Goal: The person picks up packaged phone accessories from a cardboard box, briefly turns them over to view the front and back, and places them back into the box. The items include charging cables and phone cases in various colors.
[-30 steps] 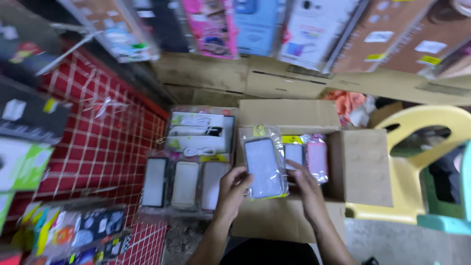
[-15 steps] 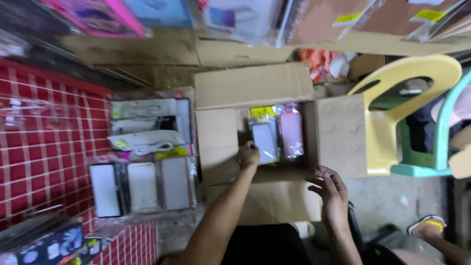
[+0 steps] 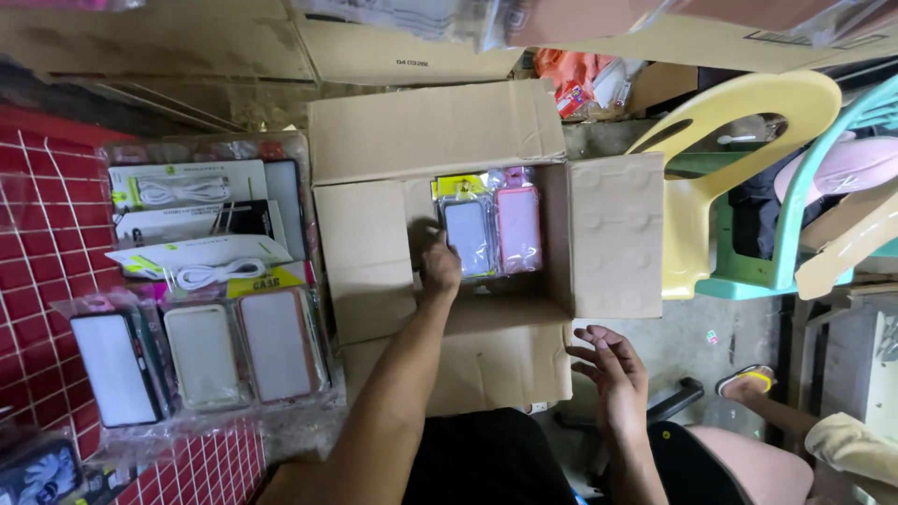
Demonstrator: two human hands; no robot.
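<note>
Cardboard box (image 3: 599, 234): I see two bagged phone cases (image 3: 491, 229) inside
Left hand (image 3: 436, 265): fingers hidden, cannot tell
Right hand (image 3: 613, 374): fingers apart, empty

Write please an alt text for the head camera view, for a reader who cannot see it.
The left hand reaches into an open cardboard box, touching a clear packet with a phone case beside a pink one. The right hand hovers open and empty near the box's front flap. More packaged phone cases lie left of the box.
</note>
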